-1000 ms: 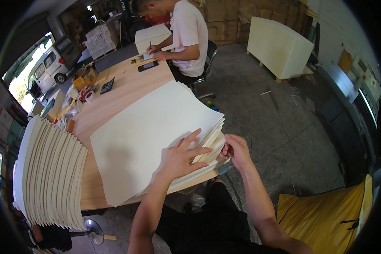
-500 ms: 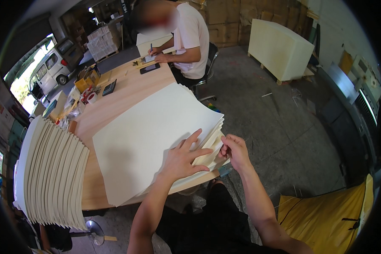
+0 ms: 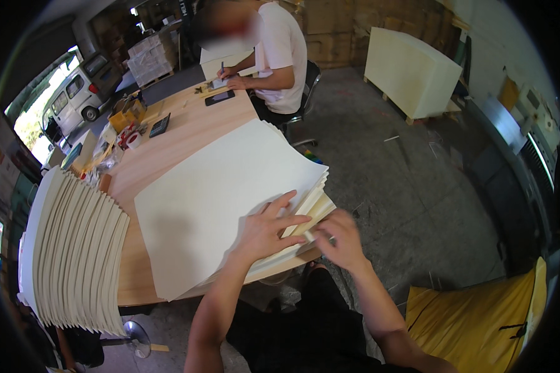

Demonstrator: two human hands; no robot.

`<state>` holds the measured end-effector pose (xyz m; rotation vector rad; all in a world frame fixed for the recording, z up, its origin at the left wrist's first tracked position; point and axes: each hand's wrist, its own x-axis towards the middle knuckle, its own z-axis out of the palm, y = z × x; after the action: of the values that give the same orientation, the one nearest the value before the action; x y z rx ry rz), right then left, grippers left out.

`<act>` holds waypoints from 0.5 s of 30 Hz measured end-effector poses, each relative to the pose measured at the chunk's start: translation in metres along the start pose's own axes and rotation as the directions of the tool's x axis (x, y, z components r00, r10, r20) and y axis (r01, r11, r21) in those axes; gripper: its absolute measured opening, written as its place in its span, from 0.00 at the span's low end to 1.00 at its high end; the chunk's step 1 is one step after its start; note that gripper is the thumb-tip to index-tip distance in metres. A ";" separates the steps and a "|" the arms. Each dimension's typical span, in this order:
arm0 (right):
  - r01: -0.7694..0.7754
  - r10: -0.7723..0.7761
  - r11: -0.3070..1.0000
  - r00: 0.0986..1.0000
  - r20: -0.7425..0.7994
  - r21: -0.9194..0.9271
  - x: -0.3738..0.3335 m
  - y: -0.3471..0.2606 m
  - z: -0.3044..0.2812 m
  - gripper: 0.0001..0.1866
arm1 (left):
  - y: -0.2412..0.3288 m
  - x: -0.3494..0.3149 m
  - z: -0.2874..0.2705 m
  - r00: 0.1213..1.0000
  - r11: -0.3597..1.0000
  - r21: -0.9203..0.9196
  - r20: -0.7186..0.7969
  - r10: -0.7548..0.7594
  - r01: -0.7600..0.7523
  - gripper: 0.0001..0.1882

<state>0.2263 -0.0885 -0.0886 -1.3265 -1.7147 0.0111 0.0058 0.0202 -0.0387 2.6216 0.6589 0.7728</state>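
Observation:
A stack of large white paper sheets (image 3: 199,186) lies on the wooden table before me, its right corner fanned into several raised layers. My left hand (image 3: 264,231) rests on the top sheet with fingers spread, thumb and forefinger reaching over the lifted edges. At that same corner, my right hand (image 3: 342,242) has bent fingers against the sheet edges. Motion smears those fingertips, so whether they pinch paper does not show.
Another tall stack of fanned sheets (image 3: 74,255) stands at the table's left end. Tape rolls (image 3: 132,142), a calculator (image 3: 160,125) and a phone (image 3: 219,98) lie farther back. A seated person (image 3: 277,62) writes at the far end. Yellow cloth (image 3: 473,317) hangs at lower right.
My right hand has moved left and slightly down, closer to my left hand, along the fanned corner. The left hand stays almost in place on the stack.

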 end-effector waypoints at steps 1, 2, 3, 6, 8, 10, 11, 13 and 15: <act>-0.011 0.008 0.999 0.998 0.060 0.049 0.000 -0.002 0.002 0.13 | 0.000 0.000 0.000 1.000 0.999 0.039 0.025 0.012 -0.013 0.24; -0.025 0.013 0.995 0.993 0.120 0.098 0.000 -0.005 0.006 0.15 | -0.001 0.001 -0.001 0.998 0.997 0.077 0.051 0.024 -0.027 0.25; -0.041 0.015 0.988 0.984 0.179 0.146 0.000 -0.007 0.007 0.18 | 0.000 0.001 0.000 0.997 0.992 0.115 0.076 0.034 -0.043 0.25; -0.220 0.144 0.950 0.938 0.314 0.222 -0.008 0.004 0.008 0.19 | 0.007 -0.002 0.003 0.971 0.927 0.290 0.095 0.219 -0.238 0.31; -0.214 0.135 0.944 0.945 0.297 0.250 -0.010 0.004 0.007 0.20 | 0.011 0.000 0.002 0.965 0.905 0.336 0.059 0.254 -0.259 0.39; -0.228 0.147 0.937 0.944 0.296 0.264 -0.009 0.003 0.008 0.21 | 0.008 -0.001 0.004 0.976 0.927 0.309 0.048 0.210 -0.215 0.42; -0.246 0.162 0.933 0.939 0.304 0.263 -0.009 0.002 0.009 0.21 | 0.005 -0.002 0.006 0.980 0.936 0.292 0.038 0.194 -0.196 0.42; -0.257 0.179 0.931 0.940 0.291 0.259 -0.008 0.001 0.010 0.21 | 0.000 -0.003 0.010 0.987 0.954 0.257 0.018 0.158 -0.157 0.44; -0.243 0.180 0.937 0.952 0.248 0.251 -0.007 0.000 0.012 0.20 | -0.003 0.002 0.015 0.987 0.948 0.278 0.002 0.159 -0.153 0.44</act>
<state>0.2183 -0.0878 -0.1000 -1.3273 -1.6685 0.5269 0.0148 0.0211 -0.0517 2.9552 0.6089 0.8050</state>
